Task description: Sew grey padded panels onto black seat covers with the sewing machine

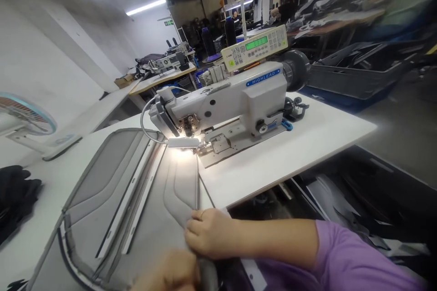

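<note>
A large grey padded fabric panel with stitched curves and white slotted strips lies across the table, its far right part under the sewing machine's head. My right hand is closed, pinching the panel's dark-bound right edge a short way in front of the machine. At the bottom of the view my left hand is smeared by motion; its curled fingers appear closed on the panel's near edge. The panel's part between my hands hangs over the table's front, partly hidden. A lamp lights the sewing area.
A control box with a green display sits above the machine. A fan and dark cloth are at the left. Grey bins stand behind right. Below the table's right edge lie dark and white pieces. People sit farther back.
</note>
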Motion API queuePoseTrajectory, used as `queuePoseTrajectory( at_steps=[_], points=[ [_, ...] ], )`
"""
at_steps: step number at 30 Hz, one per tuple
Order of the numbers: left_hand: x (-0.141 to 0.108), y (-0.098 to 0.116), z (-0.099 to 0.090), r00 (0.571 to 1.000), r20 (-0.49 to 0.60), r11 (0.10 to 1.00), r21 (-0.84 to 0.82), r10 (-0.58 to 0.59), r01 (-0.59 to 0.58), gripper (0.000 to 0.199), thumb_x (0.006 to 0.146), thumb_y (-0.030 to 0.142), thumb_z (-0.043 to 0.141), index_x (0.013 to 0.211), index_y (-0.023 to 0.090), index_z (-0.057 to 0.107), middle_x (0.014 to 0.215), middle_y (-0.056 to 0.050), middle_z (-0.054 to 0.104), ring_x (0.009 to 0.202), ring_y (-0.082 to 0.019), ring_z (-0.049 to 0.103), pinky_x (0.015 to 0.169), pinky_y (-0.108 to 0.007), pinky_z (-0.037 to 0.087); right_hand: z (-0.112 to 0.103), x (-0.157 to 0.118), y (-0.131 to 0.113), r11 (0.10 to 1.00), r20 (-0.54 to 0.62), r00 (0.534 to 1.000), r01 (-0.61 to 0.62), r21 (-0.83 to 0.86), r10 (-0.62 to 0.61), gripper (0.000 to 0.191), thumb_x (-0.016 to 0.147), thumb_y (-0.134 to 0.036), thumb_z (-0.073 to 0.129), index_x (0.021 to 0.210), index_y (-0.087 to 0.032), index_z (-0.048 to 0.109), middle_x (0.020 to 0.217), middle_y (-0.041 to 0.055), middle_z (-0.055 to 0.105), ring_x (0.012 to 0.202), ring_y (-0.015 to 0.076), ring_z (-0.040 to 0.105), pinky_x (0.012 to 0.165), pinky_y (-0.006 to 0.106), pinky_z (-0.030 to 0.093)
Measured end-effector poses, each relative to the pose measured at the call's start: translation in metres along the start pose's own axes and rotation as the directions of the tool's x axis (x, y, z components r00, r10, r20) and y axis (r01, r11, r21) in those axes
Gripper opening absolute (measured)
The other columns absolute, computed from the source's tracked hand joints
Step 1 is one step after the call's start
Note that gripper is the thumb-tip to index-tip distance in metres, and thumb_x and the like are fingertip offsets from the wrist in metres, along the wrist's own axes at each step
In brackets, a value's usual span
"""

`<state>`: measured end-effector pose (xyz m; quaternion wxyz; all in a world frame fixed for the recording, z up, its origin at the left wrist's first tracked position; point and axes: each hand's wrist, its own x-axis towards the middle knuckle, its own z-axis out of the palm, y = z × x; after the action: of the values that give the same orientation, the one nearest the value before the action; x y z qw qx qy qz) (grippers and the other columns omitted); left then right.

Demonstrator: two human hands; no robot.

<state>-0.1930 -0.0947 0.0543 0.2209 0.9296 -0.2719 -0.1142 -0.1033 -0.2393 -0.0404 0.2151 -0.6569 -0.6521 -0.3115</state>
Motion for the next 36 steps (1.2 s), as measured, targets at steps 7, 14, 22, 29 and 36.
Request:
queuePoseTrajectory(
  at_steps=[7,14,22,29,36],
  points=[
    [0.103,-0.094,-0.059,0.951,-0.304,0.835,0.509,-0.052,0.208,0.026,0.087,0.03,0.043,0.104,0.02,0.061,0.113,-0.01,0.066,0.111,-0.025,0.056,0.102,-0.045,0.039,-0.005,0.006,-0.006,0.996,0.011,0.996,-0.088,0.018,0.088,0.01,0.077,-0.012,0.052,0.069,-0.017,0.05,0.067,0.0011,0.051,0.056,0.0134,0.045,0.062,0.027,0.047],
    [0.096,-0.121,-0.019,0.89,-0.434,0.807,0.473,-0.136,0.354,0.03,0.091,0.028,0.037,0.111,0.021,0.058,0.128,-0.009,0.061,0.125,-0.023,0.05,0.11,-0.047,0.03,-0.036,-0.016,0.011,0.943,0.148,0.976,-0.195,0.269,0.159,0.022,0.079,-0.012,0.049,0.098,-0.015,0.059,0.1,0.0072,0.065,0.096,0.0158,0.059,0.099,0.029,0.044],
    [0.096,-0.121,-0.023,0.88,-0.449,0.829,0.423,-0.159,0.365,0.033,0.09,0.028,0.039,0.114,0.019,0.059,0.131,-0.009,0.059,0.127,-0.023,0.049,0.111,-0.047,0.03,-0.052,-0.061,0.035,0.929,0.176,0.937,-0.329,0.167,0.3,0.034,0.089,-0.008,0.045,0.12,-0.012,0.056,0.124,0.0074,0.061,0.124,0.0191,0.047,0.111,0.036,0.036],
    [0.092,-0.122,-0.019,0.874,-0.46,0.835,0.413,-0.154,0.364,0.035,0.091,0.032,0.037,0.115,0.018,0.058,0.131,-0.01,0.059,0.127,-0.023,0.048,0.111,-0.046,0.03,0.0,-0.029,0.011,0.992,0.121,0.991,-0.074,0.098,0.062,0.016,0.093,-0.019,0.048,0.09,-0.013,0.062,0.095,0.0065,0.063,0.101,0.018,0.056,0.105,0.033,0.039],
    [0.092,-0.128,-0.017,0.876,-0.462,0.827,0.432,-0.14,0.36,0.037,0.092,0.035,0.035,0.117,0.018,0.057,0.133,-0.009,0.057,0.128,-0.024,0.048,0.111,-0.046,0.029,-0.013,-0.029,0.014,0.997,0.077,0.994,-0.075,-0.022,0.076,0.011,0.09,-0.019,0.05,0.09,-0.017,0.061,0.092,0.0084,0.059,0.095,0.0202,0.057,0.099,0.034,0.042]
  ],
)
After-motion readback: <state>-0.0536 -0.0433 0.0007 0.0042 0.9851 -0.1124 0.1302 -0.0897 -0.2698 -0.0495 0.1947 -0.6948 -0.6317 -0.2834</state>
